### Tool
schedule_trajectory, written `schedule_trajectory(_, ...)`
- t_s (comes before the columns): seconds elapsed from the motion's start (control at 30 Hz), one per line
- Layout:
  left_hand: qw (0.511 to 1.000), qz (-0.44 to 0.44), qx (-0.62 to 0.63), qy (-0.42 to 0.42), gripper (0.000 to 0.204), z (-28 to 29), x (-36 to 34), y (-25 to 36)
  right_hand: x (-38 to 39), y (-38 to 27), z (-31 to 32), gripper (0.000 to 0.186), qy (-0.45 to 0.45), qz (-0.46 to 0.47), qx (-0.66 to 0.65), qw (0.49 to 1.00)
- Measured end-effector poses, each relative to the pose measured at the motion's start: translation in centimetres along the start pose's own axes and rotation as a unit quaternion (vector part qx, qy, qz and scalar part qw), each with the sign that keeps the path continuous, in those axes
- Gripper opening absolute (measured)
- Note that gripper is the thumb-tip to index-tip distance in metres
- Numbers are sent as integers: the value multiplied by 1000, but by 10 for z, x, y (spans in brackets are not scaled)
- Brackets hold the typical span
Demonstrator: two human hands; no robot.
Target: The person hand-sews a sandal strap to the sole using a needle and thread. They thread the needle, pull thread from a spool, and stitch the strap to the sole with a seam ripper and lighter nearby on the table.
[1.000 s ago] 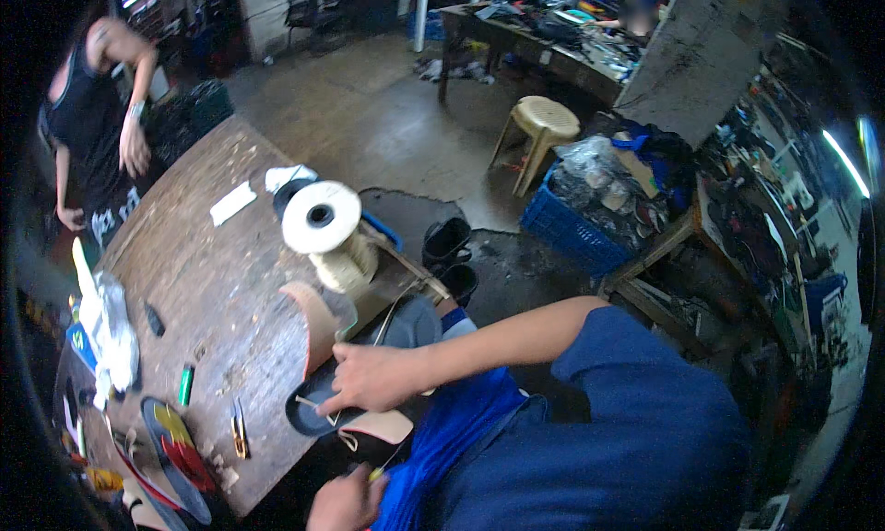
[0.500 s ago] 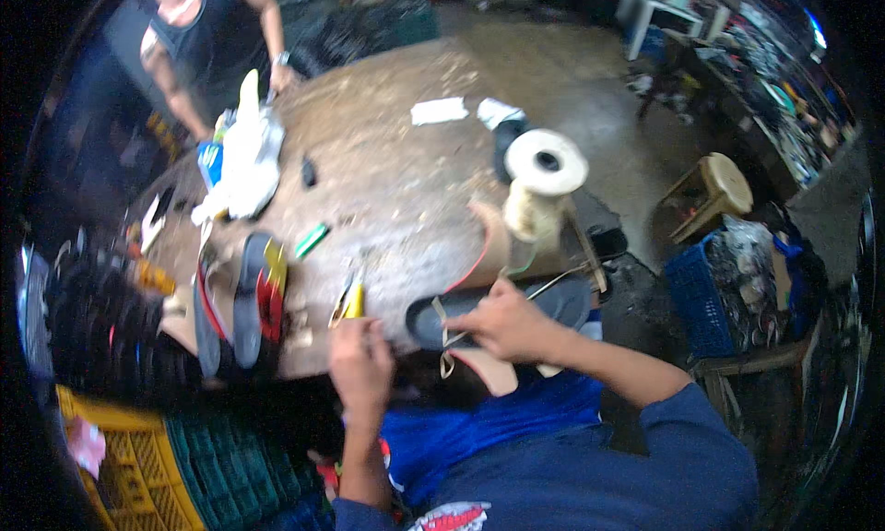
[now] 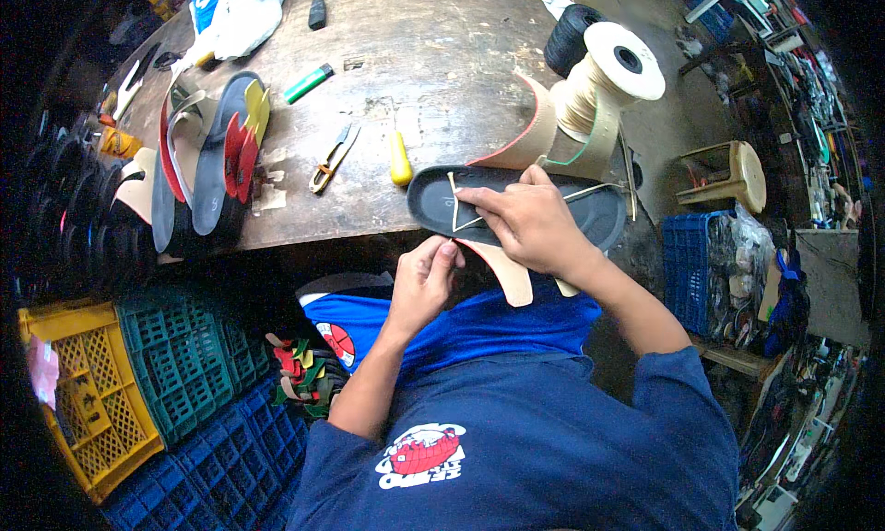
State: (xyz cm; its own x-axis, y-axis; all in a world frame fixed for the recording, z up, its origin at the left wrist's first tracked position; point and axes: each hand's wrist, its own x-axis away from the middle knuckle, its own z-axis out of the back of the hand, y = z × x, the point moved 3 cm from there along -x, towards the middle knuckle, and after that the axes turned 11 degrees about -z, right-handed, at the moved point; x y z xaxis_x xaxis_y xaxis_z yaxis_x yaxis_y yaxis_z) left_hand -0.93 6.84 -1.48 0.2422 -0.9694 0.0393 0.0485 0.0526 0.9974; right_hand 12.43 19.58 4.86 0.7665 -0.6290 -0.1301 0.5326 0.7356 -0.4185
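Observation:
A dark grey sandal sole point(image 3: 428, 195) lies along the table's near edge, with wide beige straps point(image 3: 525, 144) edged in red and green standing on its far side. More strap ends point(image 3: 502, 271) hang off the near side. A pale cord point(image 3: 454, 204) crosses the sole. My right hand point(image 3: 535, 219) grips the sole from above, its index finger pressing near the cord and its other fingers bent. Just below the sole's near edge, my left hand point(image 3: 426, 275) pinches the cord, whose end is hidden in the fingers.
Near the sole lie a yellow-handled awl point(image 3: 399, 160), thread snips point(image 3: 332, 162) and a green lighter point(image 3: 309, 84). A cord spool point(image 3: 599, 79) stands behind it. Sandal pieces point(image 3: 217, 153) sit at left; plastic crates point(image 3: 92, 383) are lower left, a stool point(image 3: 728, 176) right.
My left hand has moved from beside the awl to the sole's near edge and closed there. My right hand stays on the sole. The view has tilted down, and the person opposite has left it.

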Motion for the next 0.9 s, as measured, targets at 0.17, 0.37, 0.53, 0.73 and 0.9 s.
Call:
schedule_trajectory(0.17, 989, -76, -75, -101, 36, 35, 28, 1, -1, 2, 0, 25, -14, -20, -5, 1000)
schedule_trajectory(0.37, 887, 61, -376, -260, 32, 105, 96, -8, 1, 8, -3, 24, 4, -6, -31, 999)
schedule_trajectory(0.53, 793, 156, -480, -342, 24, 130, 122, -4, 2, 8, -1, 25, -18, 3, -66, 998)
schedule_trajectory(0.73, 879, -147, -434, -131, 67, 54, 46, 13, 3, 9, 5, 17, -86, 10, -119, 989)
schedule_trajectory(0.9, 988, -58, 122, -67, 40, -7, 6, -5, 5, 11, 5, 14, -29, 48, -129, 990)
